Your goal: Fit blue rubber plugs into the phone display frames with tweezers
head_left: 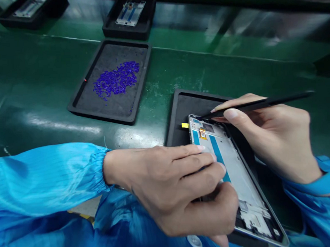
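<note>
A phone frame (233,167) lies tilted over a black tray (173,128), its inner side up, with blue strips, a small orange flex part and a yellow tab at its top left edge. Across its left side rests my left hand (177,186), closed on the frame with the fingertips on the inner face. My right hand (279,138) pinches slim black tweezers (268,102). Their tip is at the frame's top edge; whether anything is in the tip is too small to tell.
Left of the frame, a shallow black tray (81,97) holds many tiny purple-blue pieces (118,79). Behind it a black tray (150,17) carries another phone frame (131,13). A further black tray (11,24) with a frame stands far left on the green bench (37,79).
</note>
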Available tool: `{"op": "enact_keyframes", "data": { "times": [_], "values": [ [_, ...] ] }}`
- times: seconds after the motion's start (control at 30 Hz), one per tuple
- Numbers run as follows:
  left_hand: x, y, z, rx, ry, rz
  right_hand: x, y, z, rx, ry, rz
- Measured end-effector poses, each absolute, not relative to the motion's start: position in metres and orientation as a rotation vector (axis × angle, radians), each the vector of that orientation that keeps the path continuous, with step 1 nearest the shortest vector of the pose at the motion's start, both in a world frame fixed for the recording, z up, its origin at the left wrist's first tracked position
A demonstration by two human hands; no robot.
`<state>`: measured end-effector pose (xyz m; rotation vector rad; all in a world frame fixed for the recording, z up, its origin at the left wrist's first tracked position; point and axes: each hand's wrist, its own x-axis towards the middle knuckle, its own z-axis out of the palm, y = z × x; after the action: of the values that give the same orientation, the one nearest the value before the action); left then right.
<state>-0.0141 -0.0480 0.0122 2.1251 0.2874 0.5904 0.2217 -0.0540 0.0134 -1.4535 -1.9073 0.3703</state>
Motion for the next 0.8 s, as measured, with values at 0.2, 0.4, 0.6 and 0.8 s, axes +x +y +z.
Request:
{"op": "enact_keyframes", "data": {
  "times": [0.2, 0.4, 0.6, 0.8],
  "values": [
    [-0.0118, -0.0475, 0.0176, 2.138, 0.246, 0.539, 0.2262, -0.053, 0.0136, -1.435, -1.877, 0.405],
    [-0.0129, -0.048, 0.0118, 1.856, 0.36, 0.64, 0.231, -0.0501, 0.0138, -1.474, -1.758, 0.628],
    [-0.0101, -0.0487, 0.0145, 1.946, 0.338, 0.609, 0.2285, -0.0523, 0.0149, -1.5, -1.808, 0.553],
    [-0.0096, -0.0482, 0.0171, 2.143, 0.251, 0.561, 0.2288, -0.0515, 0.015, -1.508, -1.776, 0.61]
  ]
}}
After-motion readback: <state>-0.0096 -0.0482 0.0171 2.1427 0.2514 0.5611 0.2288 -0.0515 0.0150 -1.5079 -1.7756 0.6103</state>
